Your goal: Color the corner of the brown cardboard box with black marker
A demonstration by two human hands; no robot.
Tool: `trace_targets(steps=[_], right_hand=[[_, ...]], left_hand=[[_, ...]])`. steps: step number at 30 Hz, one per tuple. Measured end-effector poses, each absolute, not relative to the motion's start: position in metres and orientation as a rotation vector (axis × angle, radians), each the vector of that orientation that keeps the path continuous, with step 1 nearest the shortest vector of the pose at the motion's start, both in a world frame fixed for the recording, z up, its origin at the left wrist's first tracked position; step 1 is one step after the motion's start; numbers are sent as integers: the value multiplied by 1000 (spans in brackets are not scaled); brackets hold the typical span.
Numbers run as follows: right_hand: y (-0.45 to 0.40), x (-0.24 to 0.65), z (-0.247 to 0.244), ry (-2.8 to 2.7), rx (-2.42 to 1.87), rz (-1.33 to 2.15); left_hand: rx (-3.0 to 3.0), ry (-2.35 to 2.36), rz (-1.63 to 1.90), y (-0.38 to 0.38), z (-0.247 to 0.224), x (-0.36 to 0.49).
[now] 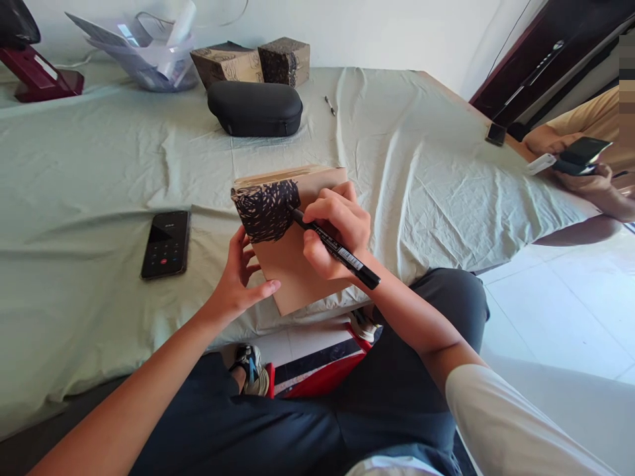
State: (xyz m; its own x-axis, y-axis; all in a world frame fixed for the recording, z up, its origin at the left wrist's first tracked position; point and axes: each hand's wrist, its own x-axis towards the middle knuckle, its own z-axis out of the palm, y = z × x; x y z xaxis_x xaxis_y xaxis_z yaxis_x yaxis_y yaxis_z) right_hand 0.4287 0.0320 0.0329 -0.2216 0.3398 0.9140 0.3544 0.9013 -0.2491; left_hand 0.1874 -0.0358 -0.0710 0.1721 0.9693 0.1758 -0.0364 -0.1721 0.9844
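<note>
A brown cardboard box (pixel 292 277) rests near the front edge of the cloth-covered table. Dense black scribbles (pixel 268 210) cover the upper left of its top face; the rest of that face is bare. My left hand (pixel 245 274) grips the box's left side, thumb on the near edge and fingers partly hidden behind it. A black marker (pixel 342 254) is held in my right hand (pixel 337 228) like a pen. Its tip meets the right border of the scribbled patch, while the heel of the hand lies over the box.
Left of the box lies a phone (pixel 166 244). Behind are a black case (pixel 255 109), a pen (pixel 330 106), two scribbled boxes (pixel 285 59) and a plastic basket (pixel 149 69). At the right, another person's hands (pixel 590 178) hold a device near a second phone (pixel 496 134).
</note>
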Motion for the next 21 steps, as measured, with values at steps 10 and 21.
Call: trace_targets(steps=[10,21], right_hand=[[27,432,31,-1890,-432,11],[6,424,26,-2224,-404,35]], left_hand=[[1386,944,1251,-36,-70,189],[1422,909,1276,-33,-72,189]])
